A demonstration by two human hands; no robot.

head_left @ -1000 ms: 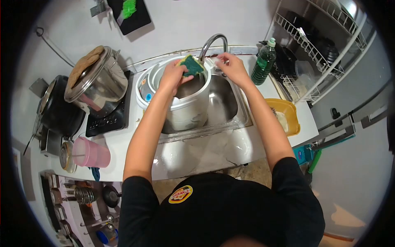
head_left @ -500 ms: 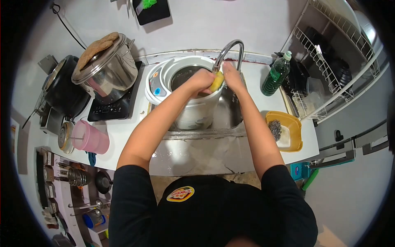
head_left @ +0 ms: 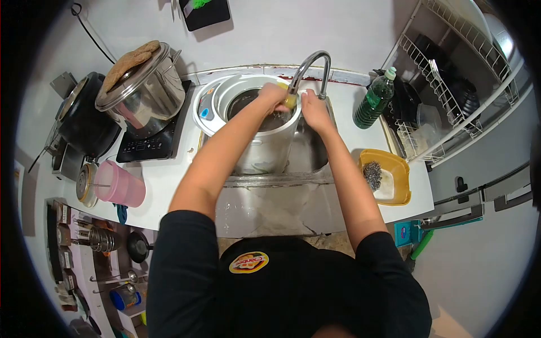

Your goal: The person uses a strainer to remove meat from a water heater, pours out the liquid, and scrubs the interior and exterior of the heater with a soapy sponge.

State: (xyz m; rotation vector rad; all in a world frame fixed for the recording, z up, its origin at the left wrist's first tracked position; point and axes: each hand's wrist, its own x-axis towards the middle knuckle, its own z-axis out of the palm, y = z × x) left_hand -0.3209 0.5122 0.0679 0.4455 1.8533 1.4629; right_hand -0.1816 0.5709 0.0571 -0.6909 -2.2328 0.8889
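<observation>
A white rice cooker (head_left: 262, 151) stands tilted in the sink, its dark round opening facing up and a grey control panel with a blue button on its left side. My left hand (head_left: 271, 97) is closed around a yellow sponge (head_left: 291, 101) at the cooker's right inner rim, just below the curved metal faucet (head_left: 307, 59). My right hand (head_left: 316, 111) is closed at the outer right edge of the cooker, behind the faucet spout. Its fingertips are partly hidden, but it appears to grip the rim there.
The metal sink basin (head_left: 311, 149) shows right of the cooker. A green liquid bottle (head_left: 375, 101), a yellow tub (head_left: 400, 177) with a steel scourer (head_left: 372, 173) and a dish rack (head_left: 445, 84) stand right. Left are a steel pot (head_left: 143, 90) on an induction cooktop (head_left: 147, 147) and a pink pitcher (head_left: 125, 183).
My left hand has moved the sponge slightly left and up along the cooker's rim. My right hand has shifted a little down and left. The whole view has shifted slightly.
</observation>
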